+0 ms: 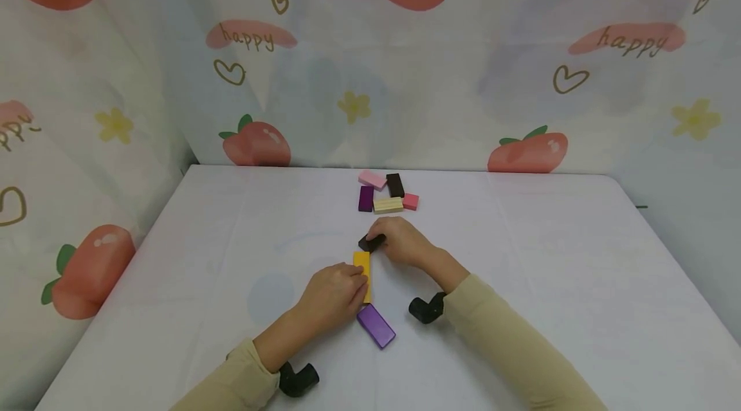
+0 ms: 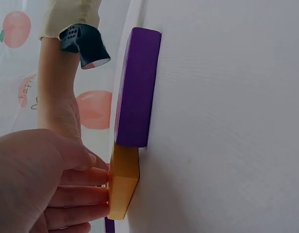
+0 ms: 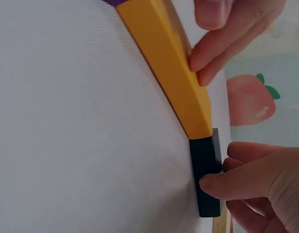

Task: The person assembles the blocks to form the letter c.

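Note:
My right hand (image 1: pixel 403 242) pinches a black block (image 3: pixel 203 158) between thumb and fingers, and the block's end meets the far end of a yellow block (image 3: pixel 164 63). My left hand (image 1: pixel 331 295) has its fairly straight fingertips against the yellow block's side, partly covering it in the head view. Touching the yellow block's near end, a purple block (image 1: pixel 376 326) lies at an angle towards the lower right. In the left wrist view the purple block (image 2: pixel 138 87) stands large beside the yellow one (image 2: pixel 124 182).
Beyond my hands lies a loose group of blocks: a pink block (image 1: pixel 372 179), a second black block (image 1: pixel 395 185), a dark purple block (image 1: pixel 366 199), a cream block (image 1: pixel 388 206) and a coral block (image 1: pixel 410 201). A white cloth covers the table (image 1: pixel 521 256); a printed curtain (image 1: pixel 405 76) hangs behind.

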{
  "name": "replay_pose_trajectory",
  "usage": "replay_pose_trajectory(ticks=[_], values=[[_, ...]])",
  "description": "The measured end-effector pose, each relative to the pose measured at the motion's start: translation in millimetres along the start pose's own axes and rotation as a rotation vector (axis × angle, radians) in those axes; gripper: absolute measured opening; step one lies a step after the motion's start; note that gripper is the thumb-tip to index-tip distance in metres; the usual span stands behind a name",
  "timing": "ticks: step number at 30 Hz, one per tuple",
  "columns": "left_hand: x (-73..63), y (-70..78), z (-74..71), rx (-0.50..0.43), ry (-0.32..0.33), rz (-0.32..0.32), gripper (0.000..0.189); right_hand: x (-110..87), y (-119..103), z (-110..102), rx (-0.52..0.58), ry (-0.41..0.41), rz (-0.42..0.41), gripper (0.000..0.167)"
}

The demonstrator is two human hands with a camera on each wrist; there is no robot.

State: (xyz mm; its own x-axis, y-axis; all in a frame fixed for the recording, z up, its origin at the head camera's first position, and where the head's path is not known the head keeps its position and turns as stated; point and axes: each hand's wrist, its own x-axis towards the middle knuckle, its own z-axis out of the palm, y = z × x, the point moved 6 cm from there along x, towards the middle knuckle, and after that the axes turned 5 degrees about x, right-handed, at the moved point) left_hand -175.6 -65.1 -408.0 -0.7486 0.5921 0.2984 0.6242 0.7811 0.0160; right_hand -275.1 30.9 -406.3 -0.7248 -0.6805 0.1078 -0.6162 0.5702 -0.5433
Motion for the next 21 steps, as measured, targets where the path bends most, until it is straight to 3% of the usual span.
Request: replay_pose_trajectory(ticks=[5, 10, 14, 21], values=[[0.2, -3.8, 1.5, -0.025, -0.013, -0.01, 0.017, 6.1, 12.1, -12.8, 0.084, 0.035, 0.135, 0.038], [0.4, -3.5, 4.6, -0.023, -0.041, -0.015, 0.018, 10.9, 26.6, -25.5, -0.027, 0.127, 0.259, 0.036], [-0.1, -2.7, 4.1, -0.01, -0.031, -0.01, 0.017, 16.6, 30.7, -24.8, -0.122, 0.121, 0.243, 0.034], [-0.8, -2.4, 2.0, 0.001, -0.015, -0.007, 0.017, 18.6, 37.0, -16.9, -0.184, 0.119, 0.191, 0.022]])
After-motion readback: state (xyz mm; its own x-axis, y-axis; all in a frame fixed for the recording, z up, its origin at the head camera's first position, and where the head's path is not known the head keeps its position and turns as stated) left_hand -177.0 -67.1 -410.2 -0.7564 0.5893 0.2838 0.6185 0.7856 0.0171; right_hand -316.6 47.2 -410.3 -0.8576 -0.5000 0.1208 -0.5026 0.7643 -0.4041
